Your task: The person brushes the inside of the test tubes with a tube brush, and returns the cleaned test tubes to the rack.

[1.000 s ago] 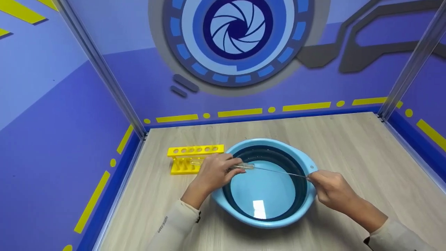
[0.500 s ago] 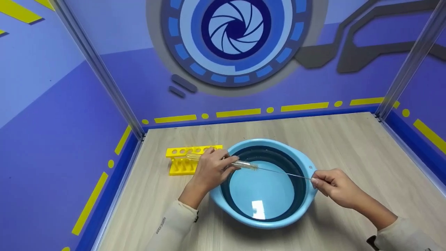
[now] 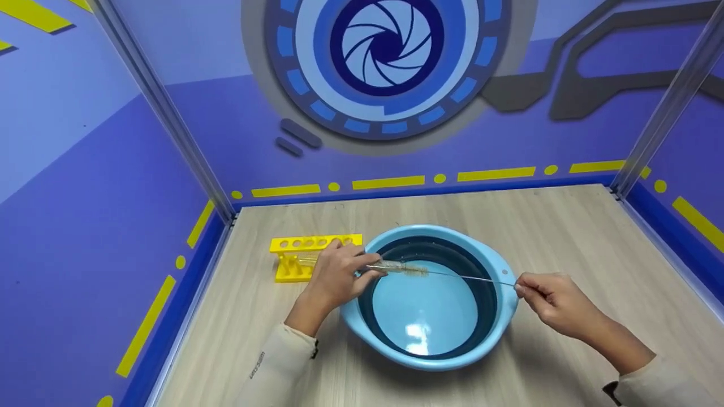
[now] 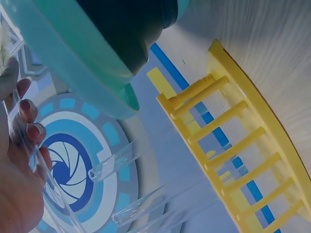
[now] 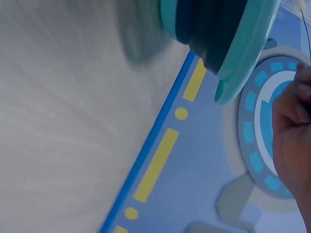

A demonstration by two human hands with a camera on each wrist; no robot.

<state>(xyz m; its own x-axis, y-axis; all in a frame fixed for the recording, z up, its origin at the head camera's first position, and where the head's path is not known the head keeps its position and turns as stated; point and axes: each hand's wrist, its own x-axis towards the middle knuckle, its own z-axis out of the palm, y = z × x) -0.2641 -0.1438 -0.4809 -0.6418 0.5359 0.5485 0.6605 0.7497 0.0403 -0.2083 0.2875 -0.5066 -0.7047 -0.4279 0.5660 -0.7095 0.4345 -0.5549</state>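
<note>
In the head view my left hand (image 3: 337, 271) grips a clear test tube (image 3: 389, 265) lying nearly level over the left part of the blue basin (image 3: 435, 364). The left wrist view shows the fingers curled round the glass tube (image 4: 57, 196). My right hand (image 3: 557, 302) pinches the far end of a thin wire, the handle of a test tube brush (image 3: 418, 271), just beyond the basin's right rim. Pale bristles stick out of the tube's mouth, while the remainder sits inside the glass. The basin holds water, with light reflecting off it.
A yellow test tube rack (image 3: 291, 277) stands left of the basin, partly behind my left hand. Several clear test tubes (image 4: 114, 162) stand in it, seen in the left wrist view. Printed panels (image 3: 198, 130) wall in the wooden table (image 3: 243, 316) at the back and sides.
My right hand has moved to the right, drawing the brush along. More bristles now show outside the tube's mouth. The left hand has shifted slightly left with the tube.
</note>
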